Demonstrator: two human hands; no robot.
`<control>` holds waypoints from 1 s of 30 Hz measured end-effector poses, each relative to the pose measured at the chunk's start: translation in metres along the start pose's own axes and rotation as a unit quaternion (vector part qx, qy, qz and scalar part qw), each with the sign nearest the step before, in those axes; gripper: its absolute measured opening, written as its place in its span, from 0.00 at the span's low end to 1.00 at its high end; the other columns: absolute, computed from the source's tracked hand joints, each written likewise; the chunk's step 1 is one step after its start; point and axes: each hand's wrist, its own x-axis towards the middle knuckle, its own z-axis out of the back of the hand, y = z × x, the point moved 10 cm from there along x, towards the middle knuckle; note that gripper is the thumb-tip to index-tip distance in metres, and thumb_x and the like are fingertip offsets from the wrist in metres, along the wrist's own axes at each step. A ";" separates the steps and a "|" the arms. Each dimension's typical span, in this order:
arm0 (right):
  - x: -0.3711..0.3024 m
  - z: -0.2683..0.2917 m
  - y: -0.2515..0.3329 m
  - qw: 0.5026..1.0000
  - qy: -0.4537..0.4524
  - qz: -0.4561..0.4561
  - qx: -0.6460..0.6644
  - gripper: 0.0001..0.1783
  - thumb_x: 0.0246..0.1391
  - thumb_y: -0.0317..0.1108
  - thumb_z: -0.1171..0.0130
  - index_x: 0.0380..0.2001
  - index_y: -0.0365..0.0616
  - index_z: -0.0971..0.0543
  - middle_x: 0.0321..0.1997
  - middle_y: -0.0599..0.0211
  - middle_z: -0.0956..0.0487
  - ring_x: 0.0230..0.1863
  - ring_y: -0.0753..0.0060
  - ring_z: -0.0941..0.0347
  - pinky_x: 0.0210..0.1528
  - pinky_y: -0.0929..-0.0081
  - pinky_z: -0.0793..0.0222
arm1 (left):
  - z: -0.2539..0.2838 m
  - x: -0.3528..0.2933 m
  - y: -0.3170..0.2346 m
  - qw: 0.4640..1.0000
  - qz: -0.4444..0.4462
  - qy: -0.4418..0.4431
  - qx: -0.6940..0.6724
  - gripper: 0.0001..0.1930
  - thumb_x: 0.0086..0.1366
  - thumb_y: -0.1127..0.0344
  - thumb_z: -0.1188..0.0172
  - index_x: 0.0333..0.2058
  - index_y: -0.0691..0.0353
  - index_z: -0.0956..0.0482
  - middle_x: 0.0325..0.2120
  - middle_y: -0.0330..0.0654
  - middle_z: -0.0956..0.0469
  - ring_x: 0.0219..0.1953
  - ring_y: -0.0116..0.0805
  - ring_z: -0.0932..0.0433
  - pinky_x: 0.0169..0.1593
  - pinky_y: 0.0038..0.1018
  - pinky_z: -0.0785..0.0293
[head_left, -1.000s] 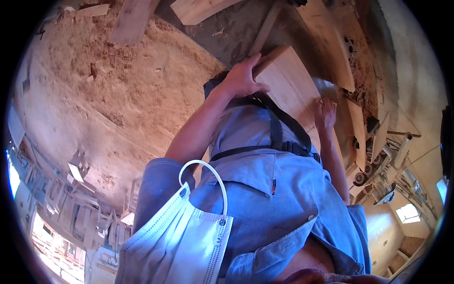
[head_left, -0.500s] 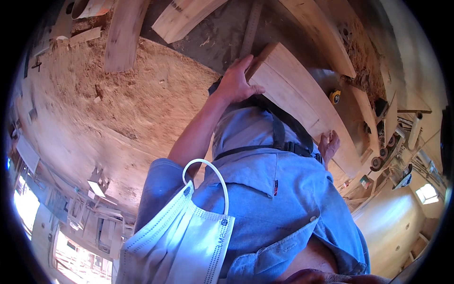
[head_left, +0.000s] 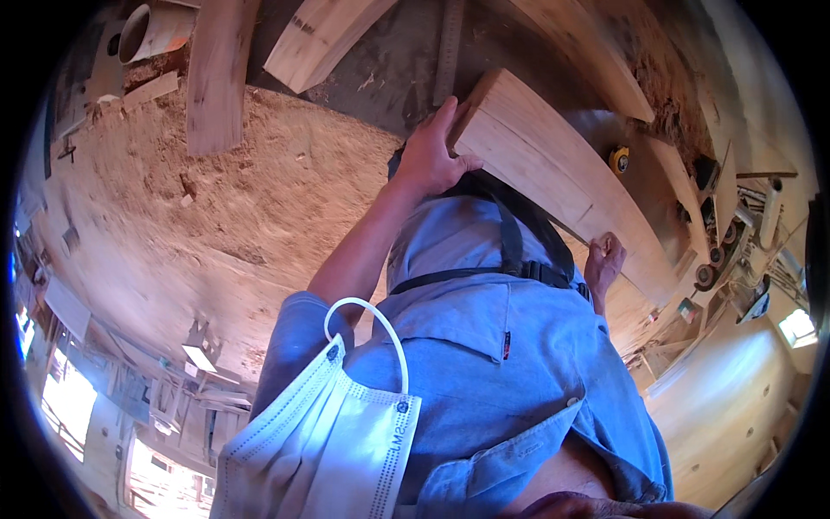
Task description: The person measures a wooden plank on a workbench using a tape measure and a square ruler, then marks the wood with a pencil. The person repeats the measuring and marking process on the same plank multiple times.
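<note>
Pale wood: your thick board (head_left: 553, 156) slants across the space just beyond your waist, over the dark tabletop (head_left: 380, 91). It looks stiff and fairly heavy, likely steadiest when held near both ends. Your left hand (head_left: 435, 156) clasps the left end's near corner, thumb spread; your right hand (head_left: 604, 261), fingers curled, meets the near edge, its grip unclear.
</note>
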 end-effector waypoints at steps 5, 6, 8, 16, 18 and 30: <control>-0.045 -0.006 -0.005 0.994 -0.020 -0.025 0.107 0.21 0.54 0.28 0.39 0.51 0.36 0.23 0.49 0.53 0.26 0.51 0.58 0.26 0.54 0.64 0.28 | 0.013 0.018 0.008 0.994 0.029 0.030 -0.103 0.49 0.49 0.56 0.23 0.66 0.72 0.38 0.60 0.52 0.25 0.62 0.50 0.27 0.66 0.37 0.33; -0.056 -0.008 -0.007 0.990 -0.032 -0.035 0.135 0.20 0.54 0.27 0.39 0.51 0.36 0.23 0.49 0.53 0.26 0.51 0.58 0.26 0.53 0.64 0.27 | 0.026 0.033 0.005 0.999 0.025 -0.013 -0.025 0.47 0.50 0.55 0.24 0.64 0.70 0.36 0.57 0.53 0.24 0.60 0.51 0.25 0.64 0.38 0.32; -0.077 -0.022 -0.018 0.994 -0.004 -0.066 0.090 0.21 0.53 0.27 0.39 0.51 0.36 0.23 0.49 0.53 0.26 0.50 0.58 0.26 0.53 0.64 0.28 | 0.044 0.069 -0.003 0.986 0.009 -0.101 0.131 0.43 0.52 0.52 0.25 0.61 0.68 0.32 0.52 0.54 0.21 0.56 0.52 0.23 0.62 0.41 0.30; -0.190 -0.124 -0.128 0.952 0.049 -0.254 0.161 0.18 0.48 0.28 0.37 0.46 0.40 0.18 0.42 0.58 0.21 0.43 0.63 0.23 0.48 0.69 0.27 | 0.059 0.166 -0.030 0.911 0.052 -0.123 0.391 0.34 0.52 0.56 0.29 0.56 0.61 0.30 0.49 0.56 0.22 0.52 0.53 0.21 0.55 0.44 0.26; -0.218 -0.145 -0.138 0.934 0.101 -0.307 0.155 0.19 0.47 0.28 0.37 0.45 0.39 0.18 0.40 0.58 0.20 0.42 0.65 0.23 0.46 0.70 0.26 | 0.065 0.165 -0.028 0.919 0.082 -0.137 0.362 0.30 0.51 0.59 0.29 0.52 0.60 0.28 0.48 0.55 0.22 0.49 0.52 0.20 0.51 0.43 0.24; -0.353 -0.215 -0.095 0.882 0.069 -0.351 0.308 0.14 0.50 0.27 0.40 0.41 0.35 0.18 0.30 0.61 0.19 0.32 0.72 0.25 0.37 0.71 0.30 | 0.047 0.055 0.051 0.968 0.192 -0.037 -0.154 0.05 0.62 0.77 0.38 0.37 0.69 0.19 0.27 0.44 0.20 0.25 0.34 0.23 0.30 0.30 0.26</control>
